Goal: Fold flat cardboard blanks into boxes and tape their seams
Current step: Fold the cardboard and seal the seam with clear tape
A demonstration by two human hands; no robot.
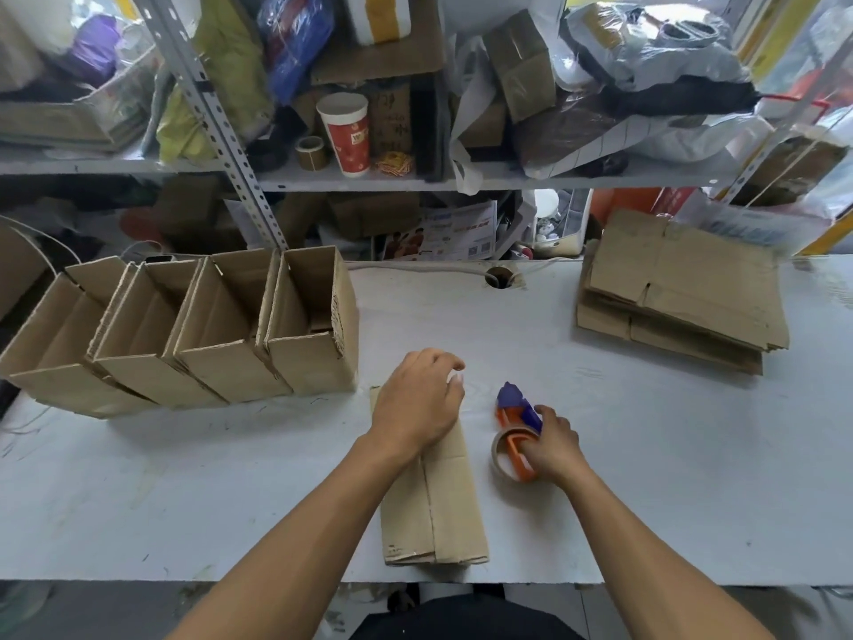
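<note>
Cardboard boxes (184, 334), four at 9 o'clock, stand open; left hand (415, 404) presses one box (434, 501), fingers relaxed; right hand (554, 445) fingers clamp tape dispenser (517, 431)

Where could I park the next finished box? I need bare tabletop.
Bare table lies between the open boxes and the flat blanks. More lies right of the tape dispenser, in front of the blanks. The left side is crowded with boxes; both hands work the middle near the box.

Four open brown cardboard boxes (184, 334) stand in a row; one folded brown cardboard box (443, 505) lies flat. One orange-and-blue tape dispenser (517, 436), one stack of flat cardboard blanks (683, 288) and one red-and-white paper cup (346, 133) complete the count.
</note>
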